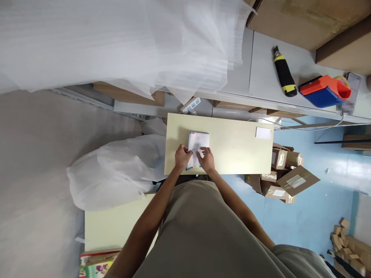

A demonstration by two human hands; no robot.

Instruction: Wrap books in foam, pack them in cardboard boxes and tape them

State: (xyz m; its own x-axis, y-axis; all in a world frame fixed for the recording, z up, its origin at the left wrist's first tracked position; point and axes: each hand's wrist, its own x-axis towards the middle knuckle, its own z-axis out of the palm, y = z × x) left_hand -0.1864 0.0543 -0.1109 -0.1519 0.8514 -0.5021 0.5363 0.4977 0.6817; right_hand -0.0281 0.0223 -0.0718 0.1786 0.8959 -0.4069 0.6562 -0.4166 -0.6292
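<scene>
A flat, book-like packet point(198, 139) with a whitish covering and blue edges lies on the pale yellow table point(240, 146), close to its front edge. Along the packet's left side, my left hand point(182, 156) is closed, with the thumb and fingers pinching that edge. My right hand point(207, 159) rests over the packet's right part, its thumb and fingers apart. Small print shows faintly on the covering, too blurred to read.
White foam sheets point(130, 42) hang over the upper shelf. It also holds a utility knife point(284, 73), an orange and blue tape dispenser point(324, 90) and cardboard boxes point(290, 19). A white label point(263, 133) lies on the table; cartons point(298, 181) are piled at right, a foam bundle point(118, 170) at left.
</scene>
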